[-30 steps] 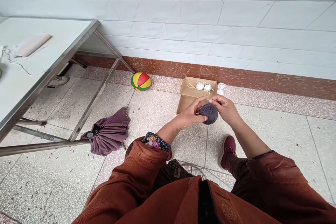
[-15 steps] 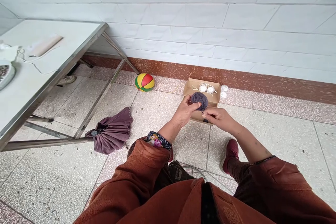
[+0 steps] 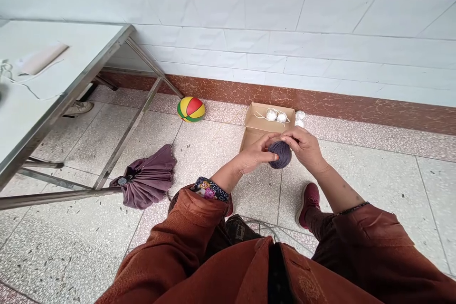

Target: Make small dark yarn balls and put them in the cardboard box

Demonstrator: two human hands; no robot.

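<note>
A ball of dark purple-grey yarn (image 3: 281, 156) rests in my left hand (image 3: 252, 156), thumb on its front and fingers behind. My right hand (image 3: 307, 150) is at the ball's upper right, thumb and forefinger pinched together on the yarn strand, which barely shows. Beyond and below them on the floor stands an open cardboard box (image 3: 253, 122). Two white yarn balls (image 3: 276, 115) with loose ends lie in its far part. My hands hide some of its near part. More white yarn (image 3: 299, 117) lies just right of the box.
A multicoloured ball (image 3: 191, 109) sits by the wall's brown skirting (image 3: 221, 89). On the left is a metal-framed table (image 3: 96, 38) with a pale roll (image 3: 45, 58) and cord on it. Gathered purple cloth (image 3: 151, 178) lies by its leg. Under the table a shoe (image 3: 79, 107) shows.
My right hand has gone from below the ball, where it held the strand, up to its upper right side. The ball has shifted slightly right and nearer. The whole view has shifted a little.
</note>
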